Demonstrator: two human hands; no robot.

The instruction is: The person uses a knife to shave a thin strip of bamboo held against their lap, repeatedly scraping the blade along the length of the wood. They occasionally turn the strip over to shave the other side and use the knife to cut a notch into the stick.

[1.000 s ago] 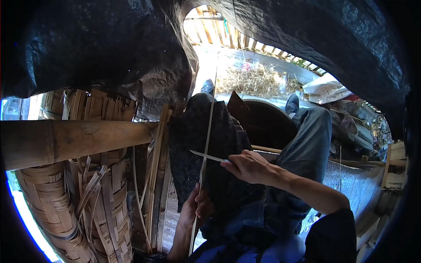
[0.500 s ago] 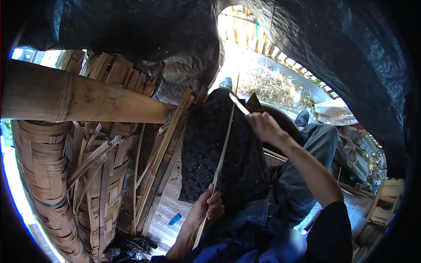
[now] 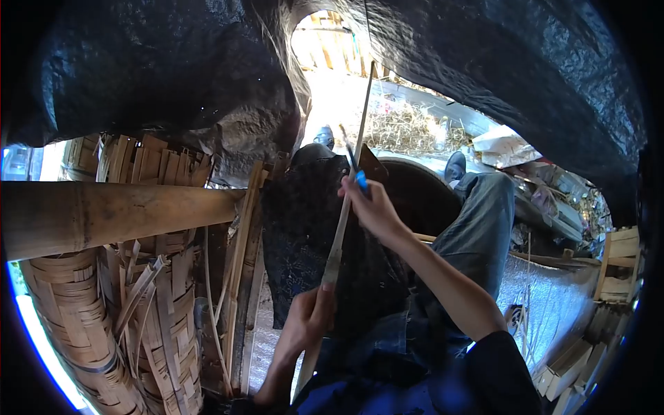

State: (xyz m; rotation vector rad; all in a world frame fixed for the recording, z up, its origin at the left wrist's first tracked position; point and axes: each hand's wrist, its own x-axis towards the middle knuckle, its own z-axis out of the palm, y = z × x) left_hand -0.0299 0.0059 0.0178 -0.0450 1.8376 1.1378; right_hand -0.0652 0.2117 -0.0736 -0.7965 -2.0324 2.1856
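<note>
My left hand [image 3: 308,319] is closed round a long, pale bamboo strip [image 3: 337,245], near its lower part. From there the strip slants up over a dark patterned cloth [image 3: 294,228] on my lap, and its thin far end rises past my right hand. My right hand [image 3: 373,207] grips a slim knife [image 3: 352,158], with a bit of blue showing at the fingers. The blade points up and away, close beside the strip. Its handle is mostly hidden in my fist, and my right fingertips are against the strip or just over it.
A thick bamboo pole [image 3: 131,214] juts in from the left above a tall woven bamboo basket [image 3: 76,304]. Split bamboo pieces [image 3: 242,277] lean beside my lap. Black plastic sheeting [image 3: 159,69] hangs overhead. A dark round container [image 3: 422,197] stands by my right leg [image 3: 487,221].
My right hand has drawn back toward me, and the knife has turned more upright. The left hand sits a little higher on the strip. The whole view has shifted.
</note>
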